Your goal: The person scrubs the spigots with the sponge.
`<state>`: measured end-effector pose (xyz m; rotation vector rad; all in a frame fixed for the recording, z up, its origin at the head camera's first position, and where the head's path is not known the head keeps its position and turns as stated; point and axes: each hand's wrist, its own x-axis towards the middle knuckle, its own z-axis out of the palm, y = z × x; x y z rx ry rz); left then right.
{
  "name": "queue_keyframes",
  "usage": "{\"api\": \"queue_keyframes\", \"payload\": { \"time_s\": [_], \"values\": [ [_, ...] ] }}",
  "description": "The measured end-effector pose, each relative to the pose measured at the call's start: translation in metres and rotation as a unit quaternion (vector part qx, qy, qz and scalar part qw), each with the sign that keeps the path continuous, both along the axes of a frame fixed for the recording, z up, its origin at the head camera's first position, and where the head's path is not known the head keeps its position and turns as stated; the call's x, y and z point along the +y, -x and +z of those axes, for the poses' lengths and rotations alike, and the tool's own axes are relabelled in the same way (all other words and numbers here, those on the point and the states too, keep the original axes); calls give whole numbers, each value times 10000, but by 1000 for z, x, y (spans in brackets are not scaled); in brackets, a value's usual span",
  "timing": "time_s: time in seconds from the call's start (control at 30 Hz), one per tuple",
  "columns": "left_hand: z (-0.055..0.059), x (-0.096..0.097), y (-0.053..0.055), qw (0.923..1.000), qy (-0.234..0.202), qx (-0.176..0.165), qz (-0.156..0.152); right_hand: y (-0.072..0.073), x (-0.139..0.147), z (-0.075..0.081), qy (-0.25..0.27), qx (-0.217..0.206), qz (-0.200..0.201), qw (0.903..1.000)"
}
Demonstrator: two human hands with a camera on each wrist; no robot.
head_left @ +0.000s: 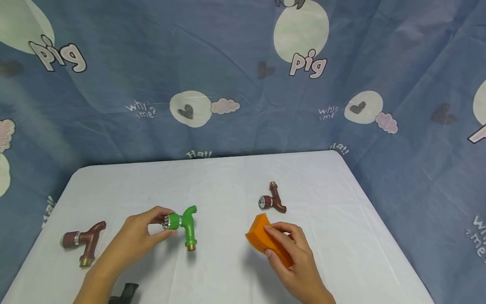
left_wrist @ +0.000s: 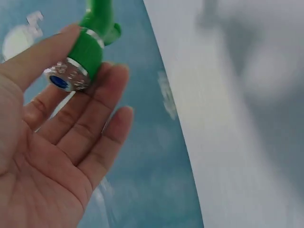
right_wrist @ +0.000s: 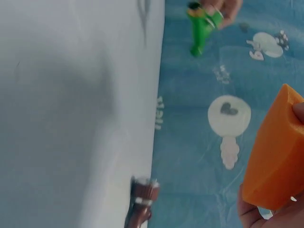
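Note:
My left hand (head_left: 136, 232) pinches a green tap (head_left: 187, 224) by its ridged knob, between thumb and fingers. The tap is held over the white table, its brass threaded end pointing toward me and its curved spout away. In the left wrist view the knob's silver cap with a blue centre (left_wrist: 60, 82) faces the palm, and the lower fingers spread loosely. An orange sponge (head_left: 261, 235) is gripped in my right hand (head_left: 298, 264), thumb on one side and fingers on the other. Its shadow falls on the table to the left. In the right wrist view the sponge (right_wrist: 273, 152) hides most of the hand.
A brown tap (head_left: 90, 242) lies left of my left forearm. Another, smaller-looking brown tap (head_left: 276, 198) lies beyond the right hand. A dark object (head_left: 129, 291) shows partly beside the left forearm. Behind the white table (head_left: 228, 181) hangs a blue printed cloth (head_left: 228, 55).

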<state>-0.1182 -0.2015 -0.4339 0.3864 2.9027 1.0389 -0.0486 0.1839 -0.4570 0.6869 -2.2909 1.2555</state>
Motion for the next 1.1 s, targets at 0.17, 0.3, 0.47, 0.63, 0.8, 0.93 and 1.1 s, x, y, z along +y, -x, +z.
{"api": "queue_keyframes", "payload": {
  "time_s": [0.17, 0.3, 0.47, 0.63, 0.8, 0.93, 1.1],
  "values": [
    [3, 40, -12, 9955, -873, 20, -368, 1, -15, 4, -25, 177, 393, 9991],
    [6, 66, -20, 9901, -1221, -192, -669, 2, -27, 14, -297, 334, 598, 9972],
    [5, 85, -25, 9827, -1481, -164, -1102, 7, -42, 24, -829, 1181, 771, 9865],
    [1, 94, -28, 9725, -1844, 36, -1420, 10, -48, 26, -1139, 1537, 679, 9792],
    [0, 97, -29, 9648, -2141, -183, -1519, 9, -42, 22, -1092, 1345, 598, 9831],
    [3, 95, -28, 9595, -2392, -375, -1438, 11, -35, 19, -974, 1216, 566, 9862],
    [6, 94, -27, 9541, -2628, -362, -1388, 12, -26, 16, -957, 1047, 381, 9892]
  ]
}}
